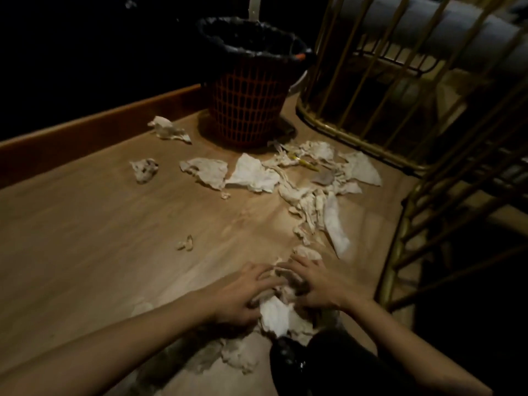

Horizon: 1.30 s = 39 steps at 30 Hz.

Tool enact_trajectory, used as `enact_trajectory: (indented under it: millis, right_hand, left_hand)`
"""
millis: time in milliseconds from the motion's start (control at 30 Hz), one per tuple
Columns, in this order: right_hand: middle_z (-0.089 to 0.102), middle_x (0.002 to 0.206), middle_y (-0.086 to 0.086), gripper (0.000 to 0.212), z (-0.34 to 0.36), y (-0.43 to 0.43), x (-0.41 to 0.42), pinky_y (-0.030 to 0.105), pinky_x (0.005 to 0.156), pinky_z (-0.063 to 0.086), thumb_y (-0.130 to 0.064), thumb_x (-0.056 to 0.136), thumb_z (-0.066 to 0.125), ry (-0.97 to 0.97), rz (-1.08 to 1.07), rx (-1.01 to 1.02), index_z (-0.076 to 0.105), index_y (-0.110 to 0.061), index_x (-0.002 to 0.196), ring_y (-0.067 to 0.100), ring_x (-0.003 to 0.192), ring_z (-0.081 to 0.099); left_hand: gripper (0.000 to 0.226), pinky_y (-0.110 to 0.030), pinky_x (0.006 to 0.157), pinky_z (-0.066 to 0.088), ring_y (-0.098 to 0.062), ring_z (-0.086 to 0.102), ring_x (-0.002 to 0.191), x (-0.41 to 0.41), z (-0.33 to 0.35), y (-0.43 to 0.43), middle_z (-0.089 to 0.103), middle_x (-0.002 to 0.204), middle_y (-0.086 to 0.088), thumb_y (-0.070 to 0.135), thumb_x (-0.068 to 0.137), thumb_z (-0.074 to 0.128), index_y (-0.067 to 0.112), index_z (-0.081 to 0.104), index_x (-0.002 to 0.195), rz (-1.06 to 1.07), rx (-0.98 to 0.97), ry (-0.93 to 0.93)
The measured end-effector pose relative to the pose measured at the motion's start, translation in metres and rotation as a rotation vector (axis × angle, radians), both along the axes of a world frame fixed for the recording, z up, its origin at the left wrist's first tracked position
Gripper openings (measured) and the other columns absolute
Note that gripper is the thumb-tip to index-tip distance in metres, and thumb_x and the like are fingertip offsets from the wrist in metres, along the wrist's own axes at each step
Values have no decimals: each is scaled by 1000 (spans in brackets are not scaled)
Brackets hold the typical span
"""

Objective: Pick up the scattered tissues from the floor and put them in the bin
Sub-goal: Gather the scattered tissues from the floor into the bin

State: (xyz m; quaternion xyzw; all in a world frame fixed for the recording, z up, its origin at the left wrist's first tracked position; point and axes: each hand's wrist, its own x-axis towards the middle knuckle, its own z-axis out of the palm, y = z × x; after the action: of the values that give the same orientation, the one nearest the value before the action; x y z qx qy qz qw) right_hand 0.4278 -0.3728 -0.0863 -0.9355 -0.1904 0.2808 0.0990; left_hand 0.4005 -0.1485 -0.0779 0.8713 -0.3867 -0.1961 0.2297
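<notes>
Crumpled white tissues lie scattered over the wooden floor. My left hand and my right hand press in from both sides on a bunch of tissues near me, fingers curled round it. More tissues spread in a heap in front of the bin. Single tissues lie further left and beside the bin. The orange mesh bin with a black liner stands upright at the back.
A gold metal rack stands to the right, close to the tissue heap. A wooden skirting board runs along the left. A dark shoe is just below my hands. A yellow pen-like thing lies among the tissues.
</notes>
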Motion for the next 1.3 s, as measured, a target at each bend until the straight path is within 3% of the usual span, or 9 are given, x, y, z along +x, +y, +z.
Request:
enact_trajectory:
  millis: [133,267,367,500,633,767,900,1100,1300]
  right_hand:
    - [4,158,0,99,-26,-24,-37,54,109,30,-56,54,58,49,55,-99,9,-51,140,34,139,12]
    - [13,154,2,84,-29,-38,-54,46,109,31,-43,75,67,-31,50,-113,16,-45,142,35,132,24]
    - [28,138,1,61,-33,-52,-69,42,103,34,-47,83,59,-126,-13,-167,28,-46,137,35,118,37]
    - [46,111,0,19,-38,-38,-76,40,98,43,-25,85,61,-66,-223,137,62,-36,101,26,107,52]
    - [63,76,4,25,-27,-9,-25,32,65,46,1,79,60,-235,-282,327,63,-21,67,17,70,59]
    - [69,84,2,18,-7,23,27,40,72,55,-8,79,67,-338,-395,474,68,-25,77,19,80,65]
    - [56,117,8,26,-25,32,21,38,92,39,-20,83,65,-306,-5,190,63,-20,109,27,111,49]
    - [63,94,12,18,-49,16,-17,31,74,45,-2,77,60,-363,91,275,68,-11,89,34,87,59]
    - [62,91,5,19,-14,-18,24,24,71,43,5,77,62,-534,-324,367,73,-4,89,18,82,57]
  left_hand:
    - [78,-46,102,36,-26,26,131,-32,-26,-20,20,152,-3,16,71,61,41,26,135,-242,156,-55]
    - [33,-37,89,44,-22,43,115,-32,-38,-21,47,134,-3,22,86,57,22,51,118,-170,137,-211]
    - [22,-38,85,50,-24,51,106,-15,-39,10,59,113,-9,13,87,54,12,61,108,-73,124,-223]
    - [22,-37,74,46,-32,57,92,-12,-48,69,63,95,-15,3,74,54,3,65,93,17,141,-235]
    - [38,-29,76,42,-29,58,93,-28,-39,94,64,99,-13,-1,63,51,6,66,97,241,10,-225]
    - [37,-35,95,45,-19,48,111,-65,-28,80,54,120,-9,27,82,44,17,55,117,246,-55,-152]
    - [49,-46,101,34,-22,28,130,-104,-39,65,33,143,-4,51,86,39,40,28,133,-1,237,-239]
    - [15,-28,80,48,-9,39,100,-83,-61,80,56,113,6,25,88,49,29,51,102,130,70,-293]
    - [29,-31,78,39,-20,49,93,-9,-42,82,59,101,-4,-4,71,56,16,60,91,578,-123,-251]
